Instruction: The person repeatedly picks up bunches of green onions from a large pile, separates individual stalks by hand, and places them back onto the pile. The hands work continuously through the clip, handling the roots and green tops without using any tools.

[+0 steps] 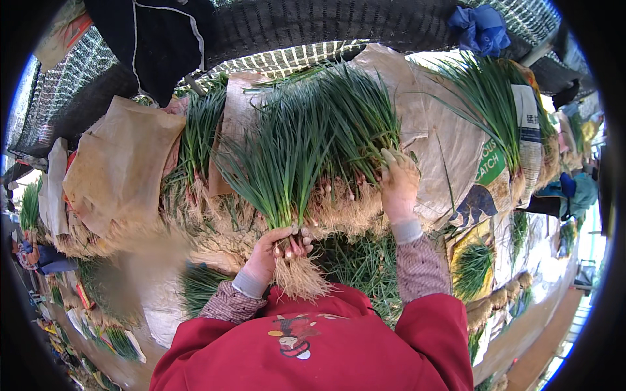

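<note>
My left hand [271, 254], low in the middle of the view, is closed around a bunch of green plants with reddish bulbs [286, 188], which look like spring onions or shallots. Pale roots hang below the fist, and the long leaves fan away from me. Farther right, my right hand [400, 181] reaches onto a larger heap of the same plants [359, 117], its fingertips at the stems on the heap's right edge. Whether those fingers grip a stem is hard to tell. Both hands seem to wear thin, soiled coverings on the fingers.
Brown sacking [122, 161] covers the heap's left part, and a printed sack [435, 161] lies right of my right hand. Another bunch [494, 117] rests on that sack. Loose green leaves [367, 269] lie below. Dark netting [303, 24] runs along the far side. A person [46, 256] is at far left.
</note>
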`<action>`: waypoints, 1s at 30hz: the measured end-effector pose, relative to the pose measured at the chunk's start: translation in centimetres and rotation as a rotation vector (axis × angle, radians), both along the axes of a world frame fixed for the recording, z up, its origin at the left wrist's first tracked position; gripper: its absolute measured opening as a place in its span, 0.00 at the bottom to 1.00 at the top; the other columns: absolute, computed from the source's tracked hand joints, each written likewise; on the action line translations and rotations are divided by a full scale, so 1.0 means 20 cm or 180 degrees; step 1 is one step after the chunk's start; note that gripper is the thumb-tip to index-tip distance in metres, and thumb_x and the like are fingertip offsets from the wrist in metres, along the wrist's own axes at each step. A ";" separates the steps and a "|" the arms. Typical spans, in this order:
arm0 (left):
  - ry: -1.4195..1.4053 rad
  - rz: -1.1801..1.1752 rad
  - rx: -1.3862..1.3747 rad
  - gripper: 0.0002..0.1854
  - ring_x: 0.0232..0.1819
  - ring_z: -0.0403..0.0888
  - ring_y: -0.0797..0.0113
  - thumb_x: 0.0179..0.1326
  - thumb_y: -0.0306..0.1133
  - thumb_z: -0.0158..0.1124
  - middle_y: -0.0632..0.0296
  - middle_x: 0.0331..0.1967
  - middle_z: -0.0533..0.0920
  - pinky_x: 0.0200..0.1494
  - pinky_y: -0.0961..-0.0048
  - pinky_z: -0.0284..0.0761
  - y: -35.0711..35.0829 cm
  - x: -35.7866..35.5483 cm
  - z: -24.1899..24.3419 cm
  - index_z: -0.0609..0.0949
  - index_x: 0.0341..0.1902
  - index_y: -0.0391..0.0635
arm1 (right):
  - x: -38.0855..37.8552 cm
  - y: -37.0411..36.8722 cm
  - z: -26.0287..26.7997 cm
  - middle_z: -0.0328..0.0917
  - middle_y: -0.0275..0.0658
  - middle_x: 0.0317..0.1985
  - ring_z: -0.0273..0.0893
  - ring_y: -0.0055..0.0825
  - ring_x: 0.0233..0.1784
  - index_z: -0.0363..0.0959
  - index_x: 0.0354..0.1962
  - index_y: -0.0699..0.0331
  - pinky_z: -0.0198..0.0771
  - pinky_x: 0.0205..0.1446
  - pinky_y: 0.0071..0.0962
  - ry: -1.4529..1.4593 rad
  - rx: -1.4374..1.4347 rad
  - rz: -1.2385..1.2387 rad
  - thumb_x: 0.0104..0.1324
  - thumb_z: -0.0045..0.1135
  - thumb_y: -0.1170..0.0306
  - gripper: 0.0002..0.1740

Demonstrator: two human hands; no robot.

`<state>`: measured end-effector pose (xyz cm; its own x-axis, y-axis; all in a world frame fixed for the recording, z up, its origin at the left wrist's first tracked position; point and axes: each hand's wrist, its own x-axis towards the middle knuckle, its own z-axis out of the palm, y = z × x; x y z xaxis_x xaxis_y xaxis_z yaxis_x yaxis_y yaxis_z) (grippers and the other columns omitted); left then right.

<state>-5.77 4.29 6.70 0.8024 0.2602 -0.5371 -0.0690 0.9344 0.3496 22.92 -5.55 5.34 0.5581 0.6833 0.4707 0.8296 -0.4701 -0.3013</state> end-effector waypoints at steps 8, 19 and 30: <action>-0.0618 -0.0006 -0.0653 0.14 0.41 0.80 0.60 0.63 0.35 0.56 0.52 0.44 0.80 0.50 0.59 0.78 -0.04 -0.05 -0.14 0.78 0.46 0.38 | -0.67 0.06 -0.18 0.72 0.27 0.24 0.65 0.14 0.20 0.74 0.41 0.62 0.62 0.23 0.15 0.7101 0.0630 0.0957 0.68 0.56 0.56 0.16; 0.0130 -0.0692 0.0404 0.15 0.32 0.82 0.64 0.63 0.33 0.55 0.55 0.34 0.82 0.36 0.73 0.79 -0.06 0.05 -0.08 0.78 0.46 0.33 | -0.77 -0.08 -0.17 0.70 0.31 0.20 0.66 0.21 0.16 0.69 0.40 0.63 0.64 0.18 0.21 0.7242 0.1933 -0.0009 0.72 0.49 0.62 0.11; 0.0088 -0.0572 0.0925 0.20 0.27 0.80 0.69 0.62 0.33 0.55 0.54 0.32 0.83 0.37 0.70 0.81 0.24 0.00 0.04 0.73 0.54 0.32 | -0.13 -0.71 0.03 0.74 0.33 0.24 0.75 0.23 0.25 0.72 0.42 0.64 0.74 0.30 0.23 0.2110 -0.2775 0.1136 0.71 0.48 0.57 0.17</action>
<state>-5.74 9.09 7.47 0.8355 0.2612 -0.4834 0.1010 0.7918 0.6023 20.38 -19.76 6.04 0.2287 0.8012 -0.5530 0.7574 -0.5033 -0.4160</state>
